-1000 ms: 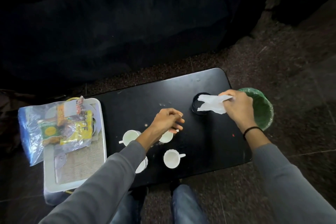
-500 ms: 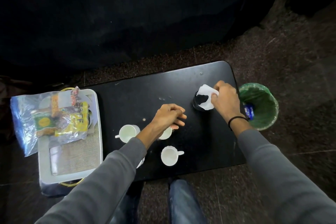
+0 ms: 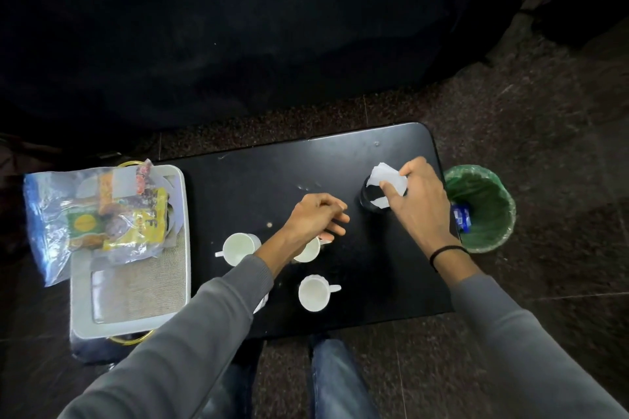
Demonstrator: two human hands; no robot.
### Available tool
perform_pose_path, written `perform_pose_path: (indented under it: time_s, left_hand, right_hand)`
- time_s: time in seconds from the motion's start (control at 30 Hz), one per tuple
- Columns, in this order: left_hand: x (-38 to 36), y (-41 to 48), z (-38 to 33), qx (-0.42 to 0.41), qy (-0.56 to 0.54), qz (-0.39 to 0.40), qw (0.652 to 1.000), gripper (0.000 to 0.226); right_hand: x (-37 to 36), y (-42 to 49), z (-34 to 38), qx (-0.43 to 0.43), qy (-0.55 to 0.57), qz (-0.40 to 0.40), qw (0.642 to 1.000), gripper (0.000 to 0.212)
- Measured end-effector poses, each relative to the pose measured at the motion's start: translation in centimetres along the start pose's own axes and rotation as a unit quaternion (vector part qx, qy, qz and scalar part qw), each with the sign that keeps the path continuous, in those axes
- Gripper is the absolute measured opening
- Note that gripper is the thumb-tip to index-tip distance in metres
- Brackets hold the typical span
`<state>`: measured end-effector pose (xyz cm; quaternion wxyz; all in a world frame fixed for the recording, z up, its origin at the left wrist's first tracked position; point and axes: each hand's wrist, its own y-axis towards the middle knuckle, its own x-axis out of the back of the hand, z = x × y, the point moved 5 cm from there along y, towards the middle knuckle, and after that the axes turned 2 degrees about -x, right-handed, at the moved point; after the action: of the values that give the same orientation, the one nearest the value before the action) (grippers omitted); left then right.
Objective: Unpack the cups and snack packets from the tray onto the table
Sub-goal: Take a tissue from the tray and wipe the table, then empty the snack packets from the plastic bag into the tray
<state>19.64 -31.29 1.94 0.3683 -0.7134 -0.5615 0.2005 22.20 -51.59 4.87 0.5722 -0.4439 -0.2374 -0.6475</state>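
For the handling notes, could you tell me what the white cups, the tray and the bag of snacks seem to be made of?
White cups: likely glazed ceramic, smooth with a soft sheen.
Tray: seemingly matte pale plastic, rounded rim, woven-looking liner.
Bag: thin clear plastic, crinkled and glinting.

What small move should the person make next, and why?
Probably the left hand should reach for the bag of snack packets, which lies on the tray; the white cups stand on the table, and the right hand pinches a tissue.
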Motion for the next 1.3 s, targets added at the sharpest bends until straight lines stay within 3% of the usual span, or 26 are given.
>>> perform_pose_path:
  time_s: [0.17,0.47,1.13,1.3]
  left_hand:
    - [1.1,-0.8,0.1,-0.007,-0.007,-0.013,1.0,0.02]
    - [5.7,-3.0,2.7,-0.021,-0.044,-0.078,0.996,0.019]
    - [27.8,-8.0,16.8,-0.022,-0.098,-0.238,0.966,0.015]
    - [34.8,-9.7,20.1,-0.017,-0.048,-0.343,0.938,0.031]
  right_hand:
    - [-0.6,-2.3,3.2,0.076,0.017,-0.004,0.997,0.022]
    - [-6.5,-5.6,10.1,0.167,-0.004,0.126,0.978,0.012]
    - [-22.9,-14.2,29.8,0.258,-0.037,0.242,0.934,0.006]
    - [-27.0,-15.9,34.2,0.269,-0.048,0.267,0.924,0.005]
